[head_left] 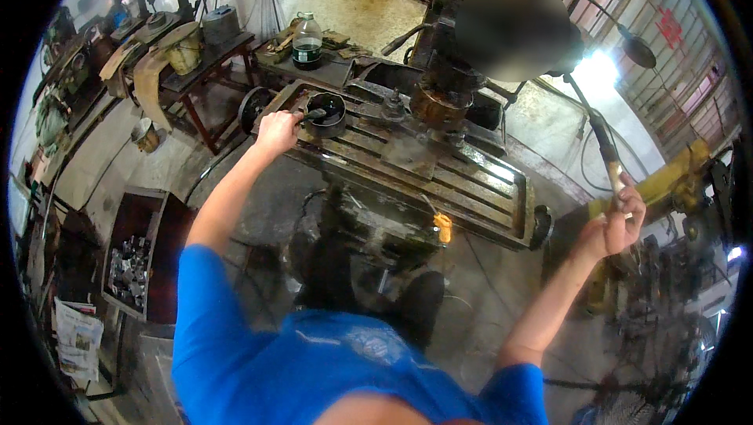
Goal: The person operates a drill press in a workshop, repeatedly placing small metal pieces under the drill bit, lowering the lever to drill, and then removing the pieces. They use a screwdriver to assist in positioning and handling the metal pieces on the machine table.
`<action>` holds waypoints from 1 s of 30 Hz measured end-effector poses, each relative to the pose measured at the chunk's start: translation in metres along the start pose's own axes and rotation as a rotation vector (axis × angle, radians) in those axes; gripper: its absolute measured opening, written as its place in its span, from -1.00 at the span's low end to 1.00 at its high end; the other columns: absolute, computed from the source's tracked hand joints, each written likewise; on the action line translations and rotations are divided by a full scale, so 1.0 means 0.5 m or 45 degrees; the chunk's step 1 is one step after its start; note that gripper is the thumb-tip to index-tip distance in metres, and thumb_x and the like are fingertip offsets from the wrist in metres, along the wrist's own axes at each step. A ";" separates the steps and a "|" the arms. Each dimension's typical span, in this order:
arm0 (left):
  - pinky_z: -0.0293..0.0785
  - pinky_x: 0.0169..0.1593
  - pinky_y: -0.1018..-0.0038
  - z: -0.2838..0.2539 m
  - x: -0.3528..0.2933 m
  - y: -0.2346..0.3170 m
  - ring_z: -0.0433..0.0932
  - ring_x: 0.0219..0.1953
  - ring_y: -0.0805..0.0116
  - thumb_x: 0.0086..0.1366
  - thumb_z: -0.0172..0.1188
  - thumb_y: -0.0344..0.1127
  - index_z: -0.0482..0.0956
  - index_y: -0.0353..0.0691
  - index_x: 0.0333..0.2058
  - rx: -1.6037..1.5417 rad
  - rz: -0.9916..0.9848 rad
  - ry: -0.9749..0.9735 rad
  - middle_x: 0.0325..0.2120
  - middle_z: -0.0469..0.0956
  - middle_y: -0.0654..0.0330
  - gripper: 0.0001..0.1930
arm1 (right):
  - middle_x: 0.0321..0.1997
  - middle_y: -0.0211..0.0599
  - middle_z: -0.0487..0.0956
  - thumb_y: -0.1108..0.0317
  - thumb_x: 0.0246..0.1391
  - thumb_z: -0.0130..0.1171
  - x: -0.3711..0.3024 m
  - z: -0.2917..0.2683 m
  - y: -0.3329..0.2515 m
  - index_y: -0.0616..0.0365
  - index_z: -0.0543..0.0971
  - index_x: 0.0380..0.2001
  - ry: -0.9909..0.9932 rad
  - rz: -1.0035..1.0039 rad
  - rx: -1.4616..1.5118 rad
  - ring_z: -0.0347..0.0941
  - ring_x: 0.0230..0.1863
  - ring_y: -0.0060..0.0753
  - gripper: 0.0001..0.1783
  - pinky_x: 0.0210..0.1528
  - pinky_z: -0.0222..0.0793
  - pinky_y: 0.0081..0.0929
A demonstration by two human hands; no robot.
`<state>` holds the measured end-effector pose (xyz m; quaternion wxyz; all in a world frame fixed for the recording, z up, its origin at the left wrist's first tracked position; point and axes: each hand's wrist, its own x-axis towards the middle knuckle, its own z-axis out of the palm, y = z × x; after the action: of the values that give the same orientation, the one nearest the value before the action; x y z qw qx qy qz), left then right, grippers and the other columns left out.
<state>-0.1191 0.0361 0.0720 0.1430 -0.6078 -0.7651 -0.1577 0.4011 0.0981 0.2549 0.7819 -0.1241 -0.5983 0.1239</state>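
My left hand (278,134) is closed around the end of a short dark tool (313,114), perhaps a brush, whose far end reaches over a round black pot (332,126). Dark liquid seems to fill that pot, which rests on the left end of a slotted machine table (510,225). Out to the right, my right hand (613,222) has its fingers wrapped round the lower end of a long machine lever (605,142). A small white stick shows by its fingers. Above the table stands the oily spindle head (441,103); a blurred patch hides its upper part.
An orange switch box (443,228) hangs at the table's front edge. Handwheels (255,107) (543,226) project from both ends. Behind the pot stands a large plastic bottle (307,42). A bin of metal parts (132,272) sits left, and a bucket (145,136) is on the floor.
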 end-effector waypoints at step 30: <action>0.28 -0.75 0.55 -0.127 -0.130 -0.042 0.38 -0.76 0.50 0.20 0.02 -0.33 0.49 -0.44 -0.23 -1.277 -0.749 -0.151 -0.67 0.42 0.23 -0.73 | -0.45 -0.18 0.29 0.59 -0.51 -0.26 -0.020 -0.015 0.005 0.19 0.19 -0.62 -0.047 -0.014 0.036 0.30 -0.09 -0.01 -0.81 0.17 -0.04 0.07</action>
<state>-0.1237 -0.0521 0.1015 -0.2552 -0.3711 -0.7401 -0.4994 0.4055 0.0967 0.2430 0.7731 -0.1074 -0.6114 0.1303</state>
